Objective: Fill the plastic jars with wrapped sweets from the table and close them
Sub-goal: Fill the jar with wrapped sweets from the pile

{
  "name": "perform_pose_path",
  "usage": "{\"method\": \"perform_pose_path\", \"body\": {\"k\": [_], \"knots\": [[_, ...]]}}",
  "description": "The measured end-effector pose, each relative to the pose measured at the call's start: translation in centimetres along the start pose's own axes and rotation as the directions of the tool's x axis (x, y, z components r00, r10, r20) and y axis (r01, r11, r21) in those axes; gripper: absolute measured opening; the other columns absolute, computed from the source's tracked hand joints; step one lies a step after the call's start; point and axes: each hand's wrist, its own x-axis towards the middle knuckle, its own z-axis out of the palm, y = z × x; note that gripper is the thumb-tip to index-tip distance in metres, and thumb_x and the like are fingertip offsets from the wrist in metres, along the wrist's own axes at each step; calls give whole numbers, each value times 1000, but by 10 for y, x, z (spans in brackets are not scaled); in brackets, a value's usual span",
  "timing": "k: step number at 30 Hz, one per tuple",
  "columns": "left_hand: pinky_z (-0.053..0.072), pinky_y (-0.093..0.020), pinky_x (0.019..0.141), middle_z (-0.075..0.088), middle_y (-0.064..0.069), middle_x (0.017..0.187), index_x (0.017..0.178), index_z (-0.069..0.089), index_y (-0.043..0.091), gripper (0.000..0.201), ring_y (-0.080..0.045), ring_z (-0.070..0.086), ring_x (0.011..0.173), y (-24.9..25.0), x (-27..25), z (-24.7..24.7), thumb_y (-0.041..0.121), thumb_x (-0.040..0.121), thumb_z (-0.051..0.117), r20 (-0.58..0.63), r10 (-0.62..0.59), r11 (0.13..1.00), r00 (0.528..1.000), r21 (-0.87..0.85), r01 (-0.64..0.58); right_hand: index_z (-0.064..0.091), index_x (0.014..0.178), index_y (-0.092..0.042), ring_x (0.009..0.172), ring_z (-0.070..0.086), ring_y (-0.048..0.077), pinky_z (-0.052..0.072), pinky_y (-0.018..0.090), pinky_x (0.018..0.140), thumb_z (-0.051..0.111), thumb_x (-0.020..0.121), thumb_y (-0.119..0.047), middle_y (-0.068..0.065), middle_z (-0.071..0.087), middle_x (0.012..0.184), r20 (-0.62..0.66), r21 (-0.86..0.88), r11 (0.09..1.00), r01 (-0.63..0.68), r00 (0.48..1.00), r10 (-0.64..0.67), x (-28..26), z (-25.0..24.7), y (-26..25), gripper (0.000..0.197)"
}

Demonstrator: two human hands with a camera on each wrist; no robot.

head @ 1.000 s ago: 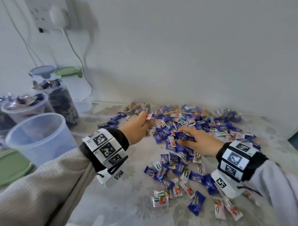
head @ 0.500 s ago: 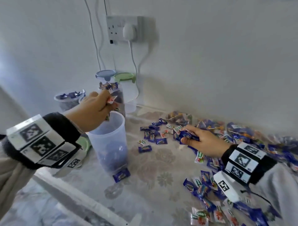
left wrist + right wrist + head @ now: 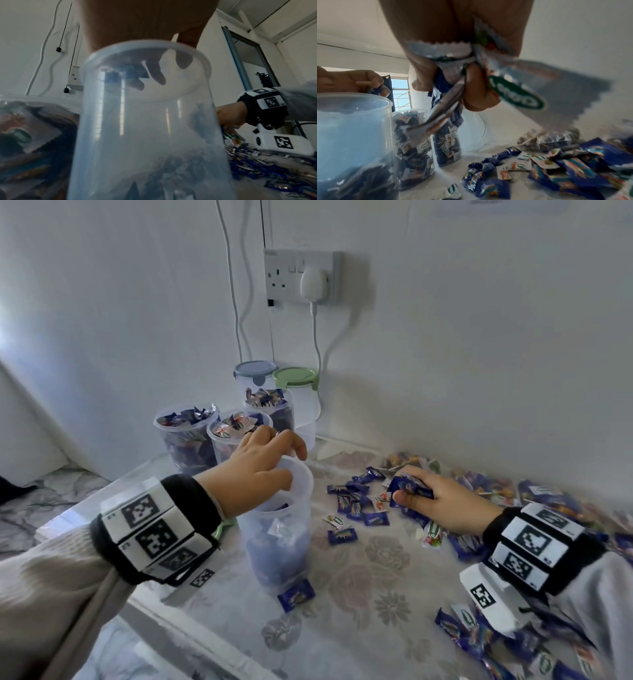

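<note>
My left hand (image 3: 255, 470) hangs over the mouth of the open jar (image 3: 279, 542), fingers curled down; a blue wrapper shows at the fingertips (right-wrist view), so it holds at least one sweet. My right hand (image 3: 442, 501) clutches a bunch of wrapped sweets (image 3: 489, 83) just above the loose sweets (image 3: 356, 501) on the table (image 3: 370, 604). The jar is partly filled. Behind it stand three filled, lidless jars (image 3: 186, 436), then two lidded jars (image 3: 294, 385) at the wall.
</note>
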Motion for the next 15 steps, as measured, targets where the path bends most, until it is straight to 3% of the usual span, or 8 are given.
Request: {"method": "perform_pose_path", "body": {"k": [2, 3, 5, 6, 8, 10, 13, 15], "knots": [[28, -25, 90, 40, 10, 104, 93, 41, 45, 30, -10, 35, 105, -5, -3, 2, 41, 63, 42, -12, 93, 994, 996, -56, -94, 48, 128, -25, 104, 55, 10, 41, 15, 84, 50, 85, -49, -13, 55, 115, -10, 6, 1000, 23, 1000, -23, 5, -1, -8, 49], [31, -19, 87, 45, 9, 106, 95, 44, 43, 30, -5, 40, 101, -8, -6, 3, 47, 65, 41, -25, 153, 985, 988, -76, -154, 49, 120, -28, 98, 53, 3, 38, 9, 79, 50, 86, -46, -16, 55, 110, -19, 5, 999, 42, 999, -42, 8, -1, -13, 39], [36, -8, 83, 55, 11, 109, 101, 50, 38, 34, 3, 49, 99, -13, -11, 4, 52, 72, 40, -70, 248, 958, 966, -129, -255, 47, 102, -37, 85, 49, -6, 36, 14, 78, 50, 81, -52, -23, 51, 92, -38, 6, 998, 68, 997, -68, 14, -2, -26, 26], [38, -10, 86, 58, 13, 112, 104, 51, 37, 34, 3, 52, 102, -17, -15, 4, 53, 75, 41, -110, 266, 949, 958, -146, -281, 45, 99, -38, 84, 48, -5, 34, 19, 82, 49, 76, -57, -24, 48, 87, -53, 6, 997, 80, 995, -80, 18, -3, -32, 30], [40, -17, 93, 58, 16, 118, 109, 50, 40, 33, -2, 53, 108, -25, -21, 5, 52, 78, 45, -223, 279, 936, 934, -154, -316, 43, 104, -35, 88, 46, -2, 33, 23, 86, 49, 74, -60, -25, 45, 88, -82, 21, 991, 132, 988, -130, 27, -5, -46, 40], [36, -13, 97, 53, 20, 125, 117, 45, 43, 42, 1, 48, 116, -36, -26, 9, 56, 77, 50, -311, 271, 930, 911, -160, -331, 48, 106, -32, 92, 47, -2, 32, 21, 88, 50, 78, -55, -23, 47, 93, -102, 81, 974, 213, 974, -204, 34, -7, -69, 36], [27, -4, 100, 42, 18, 134, 130, 33, 34, 76, 6, 38, 125, -52, -31, 19, 75, 69, 53, -347, 198, 933, 917, -222, -285, 52, 87, -19, 72, 49, -1, 37, 16, 73, 53, 86, -43, -19, 52, 72, -121, 232, 915, 331, 943, -310, 42, -4, -110, 23], [28, -9, 104, 40, 14, 138, 136, 30, 28, 92, 5, 36, 128, -62, -32, 27, 82, 65, 50, -334, 154, 926, 930, -280, -253, 47, 75, -23, 55, 46, -6, 36, 9, 62, 52, 93, -28, -22, 52, 54, -133, 307, 876, 371, 929, -347, 50, 2, -134, 19]]}}
